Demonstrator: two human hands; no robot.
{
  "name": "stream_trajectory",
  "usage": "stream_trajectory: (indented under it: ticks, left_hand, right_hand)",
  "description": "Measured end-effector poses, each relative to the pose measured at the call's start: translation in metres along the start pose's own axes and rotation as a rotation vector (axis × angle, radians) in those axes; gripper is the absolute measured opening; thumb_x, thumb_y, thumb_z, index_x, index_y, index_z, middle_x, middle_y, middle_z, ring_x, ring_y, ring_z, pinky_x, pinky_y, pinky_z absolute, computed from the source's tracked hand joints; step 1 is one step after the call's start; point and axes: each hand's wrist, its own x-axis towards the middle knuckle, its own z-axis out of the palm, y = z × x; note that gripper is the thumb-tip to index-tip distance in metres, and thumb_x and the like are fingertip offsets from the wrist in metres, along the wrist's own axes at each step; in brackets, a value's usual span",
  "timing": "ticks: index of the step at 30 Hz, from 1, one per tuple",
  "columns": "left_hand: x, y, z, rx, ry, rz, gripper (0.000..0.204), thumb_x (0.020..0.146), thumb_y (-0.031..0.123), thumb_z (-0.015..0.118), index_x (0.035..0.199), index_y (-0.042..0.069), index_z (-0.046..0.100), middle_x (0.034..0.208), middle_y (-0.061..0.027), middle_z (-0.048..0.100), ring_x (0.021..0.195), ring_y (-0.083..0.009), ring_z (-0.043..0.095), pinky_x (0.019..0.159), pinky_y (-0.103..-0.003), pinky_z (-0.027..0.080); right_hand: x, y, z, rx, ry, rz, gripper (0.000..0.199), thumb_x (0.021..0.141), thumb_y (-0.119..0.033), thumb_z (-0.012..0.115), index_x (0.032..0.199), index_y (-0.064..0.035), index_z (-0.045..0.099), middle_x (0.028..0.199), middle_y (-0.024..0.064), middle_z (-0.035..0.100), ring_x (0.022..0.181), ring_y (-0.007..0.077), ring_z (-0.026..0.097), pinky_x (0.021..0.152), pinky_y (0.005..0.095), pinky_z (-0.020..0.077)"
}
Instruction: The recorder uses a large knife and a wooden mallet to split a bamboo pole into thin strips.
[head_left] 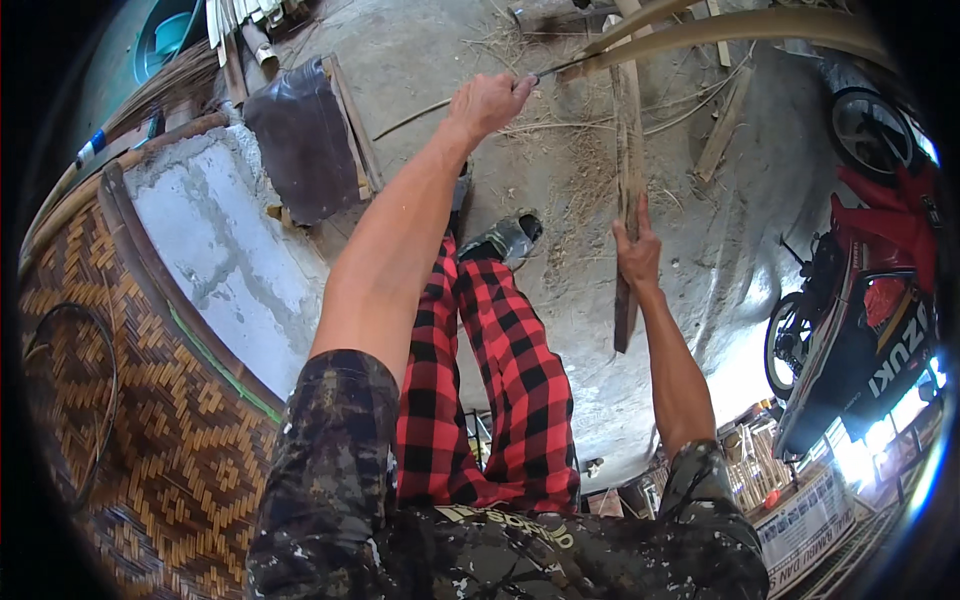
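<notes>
My left hand (490, 104) is closed in a fist at the top centre, gripping a thin dark blade-like tool (545, 73). Its tip end meets the long tan split bamboo strips (720, 40) that arch off to the right. Most of the tool is hidden in the fist, and its exact kind cannot be made out. My right hand (638, 250) is wrapped round the lower part of a long, narrow wooden plank (628, 140), with the index finger stretched along it. The plank runs away from me, passing beneath the strips.
Shavings (585, 195) litter the concrete floor. A dark brown sheet (305, 140) and a white-grey slab (225, 210) lie left, beside a woven bamboo panel (150, 420). A red and black motorcycle (860, 290) stands right. Another short board (725, 125) lies beyond the plank.
</notes>
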Motion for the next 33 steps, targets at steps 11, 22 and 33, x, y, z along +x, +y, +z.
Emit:
stream_trajectory:
  ticks: [11, 22, 33]
  left_hand:
    - [-0.003, -0.015, 0.009, -0.019, 0.024, 0.04, 0.063, 0.1, 0.06, 0.05, 0.094, 0.002, 0.075, 0.09, -0.0317, 0.07, 0.091, -0.0526, 0.067, 0.082, -0.058, 0.053]
    - [0.0, -0.018, 0.023, -0.005, 0.079, -0.014, 0.061, 0.101, 0.057, 0.048, 0.094, 0.003, 0.075, 0.09, -0.0325, 0.069, 0.091, -0.0516, 0.067, 0.081, -0.058, 0.054]
    - [-0.009, -0.01, 0.024, -0.004, 0.019, -0.003, 0.061, 0.101, 0.057, 0.049, 0.093, 0.003, 0.075, 0.088, -0.0337, 0.069, 0.088, -0.0527, 0.068, 0.079, -0.059, 0.054]
  right_hand:
    - [-0.004, 0.006, 0.01, -0.084, 0.011, -0.068, 0.08, 0.096, -0.019, 0.065, 0.164, -0.0195, 0.022, 0.123, 0.035, 0.064, 0.111, 0.0478, 0.067, 0.086, 0.0447, 0.0559]
    - [-0.002, -0.003, 0.001, 0.051, -0.088, 0.05, 0.074, 0.098, -0.024, 0.064, 0.162, -0.0189, 0.027, 0.151, 0.0205, 0.052, 0.135, 0.0343, 0.055, 0.107, 0.0389, 0.0469]
    - [-0.008, 0.008, 0.003, -0.079, 0.146, -0.262, 0.076, 0.097, -0.026, 0.065, 0.162, -0.0183, 0.027, 0.132, 0.0281, 0.064, 0.111, 0.0398, 0.07, 0.091, 0.0433, 0.0547]
